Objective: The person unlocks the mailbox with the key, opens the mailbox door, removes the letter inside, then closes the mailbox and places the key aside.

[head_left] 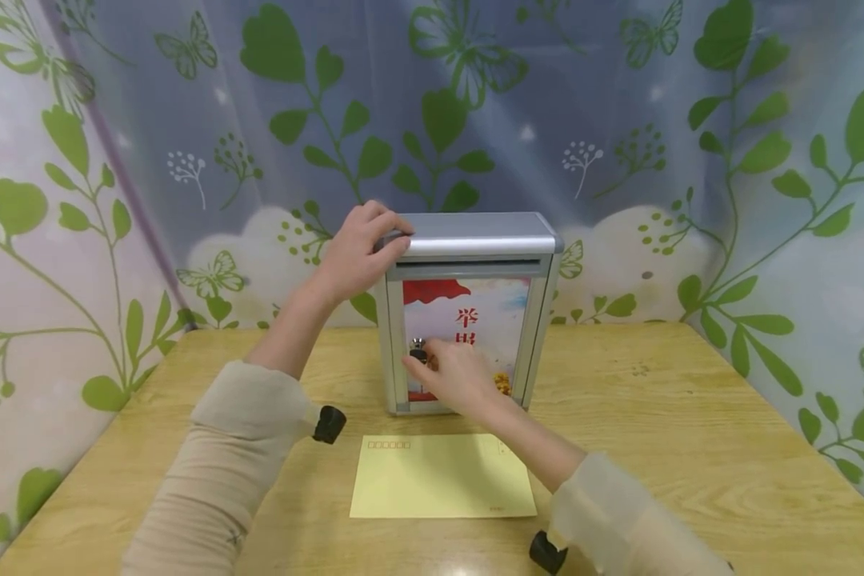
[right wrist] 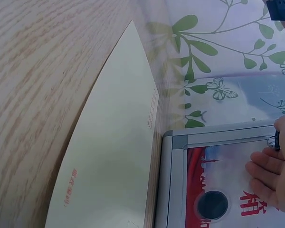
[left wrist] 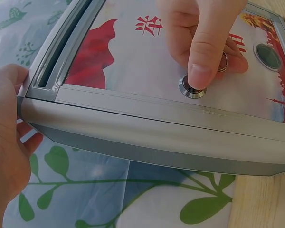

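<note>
A silver-grey metal letter box [head_left: 478, 226] with a slot near its top and a printed front panel stands upright on the table. My left hand [head_left: 363, 250] holds its upper left corner, thumb at the front edge. On the left side of the panel is a round chrome lock [left wrist: 192, 94]. My right hand [head_left: 462, 378] pinches a black-headed key [head_left: 419, 355] at this lock between thumb and fingers. A metal ring [left wrist: 223, 61] shows by those fingers in the left wrist view. The key's blade is hidden.
A yellow envelope [head_left: 442, 480] lies flat on the wooden table [head_left: 662, 448] in front of the box, partly under my right forearm. A leaf-patterned curtain [head_left: 619, 160] hangs close behind the box. A round dark window [right wrist: 212, 205] sits low in the panel.
</note>
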